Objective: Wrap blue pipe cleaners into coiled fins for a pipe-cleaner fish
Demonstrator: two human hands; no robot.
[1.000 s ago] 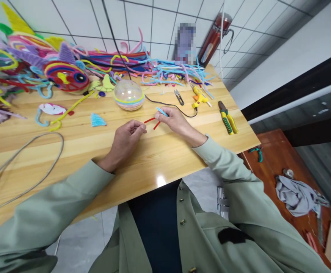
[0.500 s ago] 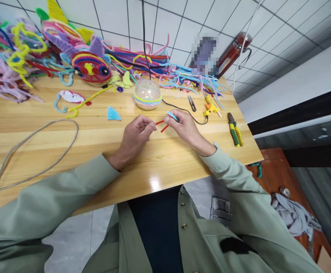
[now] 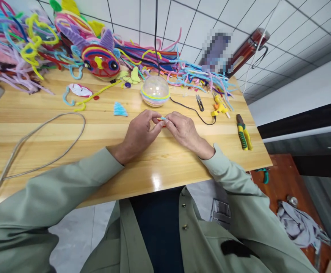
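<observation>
Left hand (image 3: 139, 132), over the counter (image 3: 97, 132), has its fingers nearly closed in a pinch on a red strip (image 3: 160, 119), with the clear ball (image 3: 155, 91) past it towards 12 o'clock. Blue strip (image 3: 163, 118) sits in the tight pinch of the right hand (image 3: 184, 131); small, light pressure near the join would keep both pieces aligned and uncrushed

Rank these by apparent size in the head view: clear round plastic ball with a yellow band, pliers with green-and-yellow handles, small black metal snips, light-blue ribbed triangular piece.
1. Clear ball
2. Pliers
3. Triangular piece and snips: too alike to rank, one broader, the other narrow.
</observation>
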